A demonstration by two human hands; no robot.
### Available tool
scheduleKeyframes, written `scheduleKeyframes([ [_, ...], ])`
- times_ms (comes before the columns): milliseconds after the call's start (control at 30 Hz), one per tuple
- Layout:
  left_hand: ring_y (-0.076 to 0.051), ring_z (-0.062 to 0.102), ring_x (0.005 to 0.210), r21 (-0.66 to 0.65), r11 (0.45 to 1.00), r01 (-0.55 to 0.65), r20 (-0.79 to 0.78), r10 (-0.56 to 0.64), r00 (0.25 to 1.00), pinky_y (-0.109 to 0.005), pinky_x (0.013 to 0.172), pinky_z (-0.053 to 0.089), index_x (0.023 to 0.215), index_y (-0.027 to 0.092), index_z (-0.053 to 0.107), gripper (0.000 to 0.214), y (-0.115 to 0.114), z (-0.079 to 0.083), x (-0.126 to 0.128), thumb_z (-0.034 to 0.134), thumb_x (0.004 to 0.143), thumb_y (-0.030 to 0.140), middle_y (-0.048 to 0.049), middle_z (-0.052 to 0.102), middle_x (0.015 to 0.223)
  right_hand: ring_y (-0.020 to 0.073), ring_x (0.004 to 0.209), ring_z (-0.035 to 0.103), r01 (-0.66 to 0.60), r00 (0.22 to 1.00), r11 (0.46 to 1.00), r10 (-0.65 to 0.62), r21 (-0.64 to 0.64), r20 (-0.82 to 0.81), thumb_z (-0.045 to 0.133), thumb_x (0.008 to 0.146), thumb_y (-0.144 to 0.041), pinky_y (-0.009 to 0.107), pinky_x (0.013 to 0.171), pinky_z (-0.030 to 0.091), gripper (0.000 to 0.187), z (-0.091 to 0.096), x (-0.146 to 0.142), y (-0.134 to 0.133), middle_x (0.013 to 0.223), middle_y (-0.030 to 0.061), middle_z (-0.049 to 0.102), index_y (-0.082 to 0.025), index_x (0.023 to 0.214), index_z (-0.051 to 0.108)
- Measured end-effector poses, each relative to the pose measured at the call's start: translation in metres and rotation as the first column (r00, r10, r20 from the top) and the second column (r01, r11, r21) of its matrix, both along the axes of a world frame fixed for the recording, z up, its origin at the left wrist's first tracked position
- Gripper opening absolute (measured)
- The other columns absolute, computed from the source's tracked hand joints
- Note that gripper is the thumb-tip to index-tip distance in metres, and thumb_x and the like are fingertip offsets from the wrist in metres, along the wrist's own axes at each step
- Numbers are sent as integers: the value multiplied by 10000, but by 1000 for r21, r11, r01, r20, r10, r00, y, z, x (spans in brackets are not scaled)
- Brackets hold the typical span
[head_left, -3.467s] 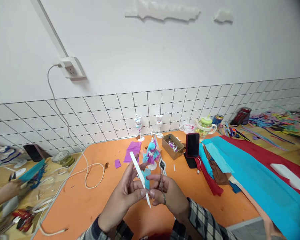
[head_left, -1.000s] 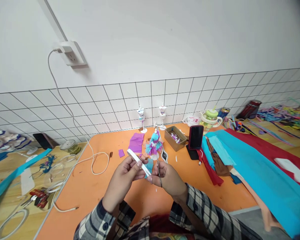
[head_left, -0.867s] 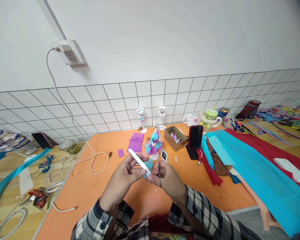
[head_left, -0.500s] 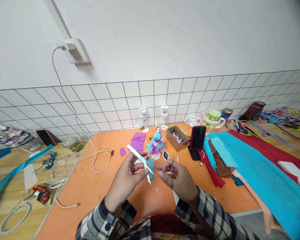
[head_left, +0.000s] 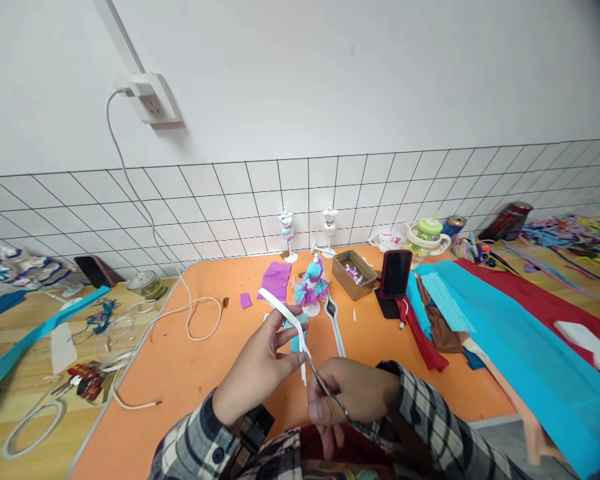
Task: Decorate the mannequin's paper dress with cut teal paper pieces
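Observation:
My left hand pinches a folded white strip, its long end pointing up and away and a narrower end hanging below my thumb. In my right hand are slim metal scissors, their tips at the strip beside my left thumb. How far the blades are apart is too small to tell. Behind the strip lies a piece of light blue fabric, partly hidden by my left hand. Farther back stands a small dress form in a purple and blue dress.
Two small dress forms, one on the left and one on the right, stand against the tiled wall. A cardboard box, a propped phone and fabric lengths are on the right. Purple cloth and a white cable lie left.
My right hand has moved down and closed around the scissors, whose tips now meet the strip. The strip has shifted slightly toward me and right with my left hand.

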State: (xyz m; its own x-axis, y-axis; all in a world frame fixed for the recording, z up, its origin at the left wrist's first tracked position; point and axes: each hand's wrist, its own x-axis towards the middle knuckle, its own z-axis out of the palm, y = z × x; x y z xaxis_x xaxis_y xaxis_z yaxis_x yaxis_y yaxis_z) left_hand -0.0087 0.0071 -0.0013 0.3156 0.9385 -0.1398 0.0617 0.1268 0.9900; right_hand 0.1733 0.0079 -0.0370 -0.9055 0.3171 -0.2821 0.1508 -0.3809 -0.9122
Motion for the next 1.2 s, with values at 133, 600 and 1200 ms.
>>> scheduleKeyframes([
  [133, -275, 378, 1325, 22, 998, 65, 18, -65, 998, -400, 994, 449, 1252, 267, 428, 594, -2, -3, -2, 648, 725, 106, -79, 387, 1417, 79, 413, 527, -45, 998, 999, 45, 20, 32, 616, 735, -640, 165, 452, 415, 524, 0, 4, 1, 509, 9, 601, -130, 637, 545],
  [600, -344, 359, 1334, 33, 996, 83, -48, -81, 996, -349, 767, 579, 1314, 324, 404, 666, -6, -7, 3, 630, 731, 95, -84, 321, 1458, 82, 523, 412, 140, 895, 741, -378, 657, 236, 631, 731, -601, 187, 462, 275, 431, -7, -6, -10, 589, -45, 478, -174, 737, 572],
  [1200, -332, 382, 1324, 24, 998, 52, -42, -51, 998, -280, 678, 580, 1306, 321, 390, 646, -8, -6, 4, 577, 739, 74, -74, 282, 1482, 110, 535, 494, 144, 842, 699, -459, 700, 285, 560, 846, -454, 218, 533, 284, 292, 5, -17, -19, 576, -17, 609, -180, 830, 658],
])
